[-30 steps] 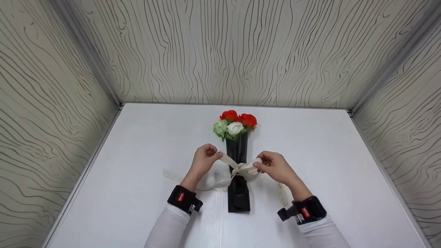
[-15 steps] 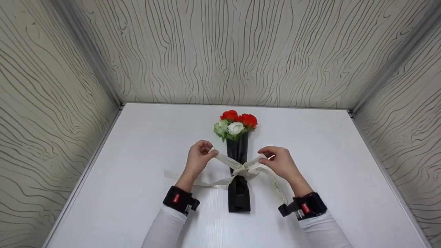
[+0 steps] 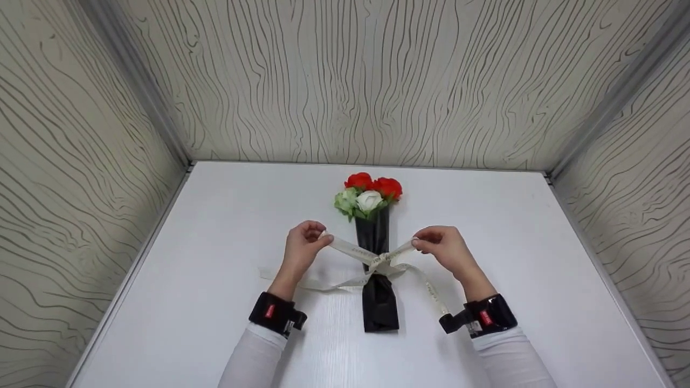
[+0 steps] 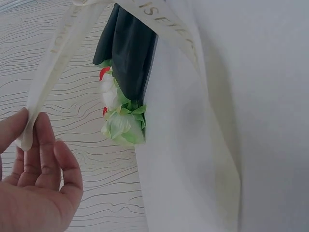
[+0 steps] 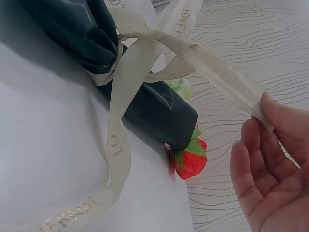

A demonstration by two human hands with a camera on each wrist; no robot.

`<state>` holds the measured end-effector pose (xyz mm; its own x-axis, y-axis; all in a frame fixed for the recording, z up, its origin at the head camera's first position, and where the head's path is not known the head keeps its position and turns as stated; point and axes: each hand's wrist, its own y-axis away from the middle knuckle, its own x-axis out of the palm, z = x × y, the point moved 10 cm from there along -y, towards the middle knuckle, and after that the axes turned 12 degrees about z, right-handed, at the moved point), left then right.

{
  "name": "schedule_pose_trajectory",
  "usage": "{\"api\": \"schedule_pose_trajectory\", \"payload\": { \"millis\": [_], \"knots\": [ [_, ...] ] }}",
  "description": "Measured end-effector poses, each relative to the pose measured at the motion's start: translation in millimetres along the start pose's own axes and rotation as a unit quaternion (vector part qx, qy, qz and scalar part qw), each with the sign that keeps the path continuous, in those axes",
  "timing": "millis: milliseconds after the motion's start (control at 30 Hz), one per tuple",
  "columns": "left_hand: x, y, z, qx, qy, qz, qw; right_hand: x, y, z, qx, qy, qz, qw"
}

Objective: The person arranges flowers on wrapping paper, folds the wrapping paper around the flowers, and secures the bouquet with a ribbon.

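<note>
A bouquet of red, white and pale green flowers [image 3: 369, 201] in black wrapping [image 3: 380, 310] lies on the white table. Cream ribbon [image 3: 380, 263] with gold lettering is knotted around the wrapping's middle. To the left of the knot, my left hand [image 3: 302, 249] pinches one ribbon loop between thumb and fingers, as the left wrist view shows with that loop [image 4: 41, 92]. My right hand [image 3: 444, 248] pinches the other loop [image 5: 227, 79] on the right side. Both loops are stretched up and outward from the knot. Two loose tails hang down, one each side.
The left tail [image 3: 329, 288] runs out under my left forearm. The right tail [image 3: 431, 288] curves down toward the black wrist strap [image 3: 490, 317]. Wood-grain patterned panels [image 3: 345, 81] stand around the back and sides of the table [image 3: 226, 215].
Both hands have moved apart, drawing the loops longer and narrower and the knot tighter. The wrapping's lower end has shifted slightly to the right.
</note>
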<state>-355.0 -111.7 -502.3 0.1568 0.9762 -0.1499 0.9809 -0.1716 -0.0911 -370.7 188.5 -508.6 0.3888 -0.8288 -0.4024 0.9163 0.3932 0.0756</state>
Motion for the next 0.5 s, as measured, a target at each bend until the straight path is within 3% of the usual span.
{"api": "schedule_pose_trajectory", "payload": {
  "millis": [200,500],
  "knots": [
    [-7.2,-5.8,31.7,-0.019,0.003,-0.009,0.9998,5,1.6,2,-0.005,-0.066,0.030,0.9973],
    [-14.7,-2.2,39.3,-0.009,-0.016,-0.023,0.9996,-12,-0.3,-15,0.014,-0.015,-0.051,0.9985]
  ]
}}
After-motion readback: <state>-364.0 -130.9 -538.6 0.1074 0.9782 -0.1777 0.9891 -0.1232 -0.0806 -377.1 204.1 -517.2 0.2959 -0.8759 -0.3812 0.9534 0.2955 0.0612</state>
